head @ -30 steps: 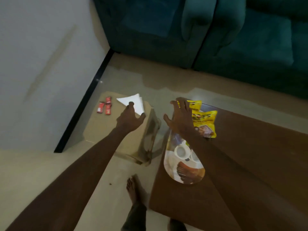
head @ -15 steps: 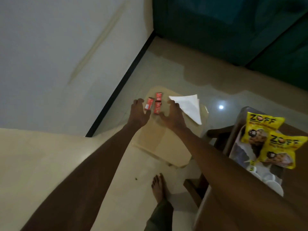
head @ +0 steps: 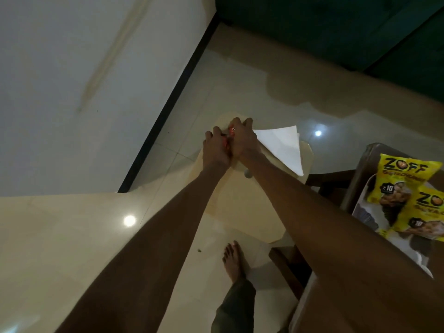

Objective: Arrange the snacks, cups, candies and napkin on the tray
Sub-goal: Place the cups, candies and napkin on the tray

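The candies (head: pixel 231 131) lie right between the two hands, at the far end of the pale worktop (head: pixel 240 203). The left hand (head: pixel 215 152) and right hand (head: pixel 243 143) press together, fingers curled over the red wrappers; it looks as though both are gathering them, though how firmly is hidden. The napkin (head: pixel 281 146) lies just right of the right hand. The tray (head: pixel 365 207), with snack packets (head: pixel 403 186) on it, sits well to the right; nothing blocks the way.
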